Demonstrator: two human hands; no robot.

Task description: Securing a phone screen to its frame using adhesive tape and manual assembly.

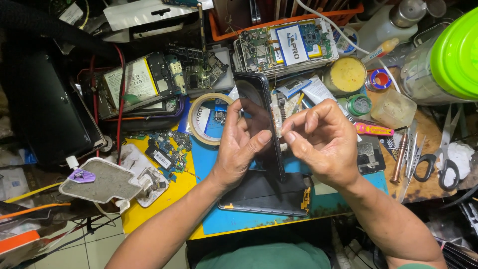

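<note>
Left of centre, a tape roll [208, 119] flat on the cluttered counter [159, 199]. Centre: left hand [241, 144] in a clenched grip on a black phone [261, 124] stood on edge over a dark screen panel [264, 197]. Right hand [323, 139] pinching at the phone's edge; scissors [443, 159] far right.

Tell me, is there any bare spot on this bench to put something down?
Little. A blue mat strip lies bare along the near edge, below the flat black phone panel; bare yellow surface sits beside it. Behind the hands, circuit boards, a tape roll and jars crowd everything.
</note>
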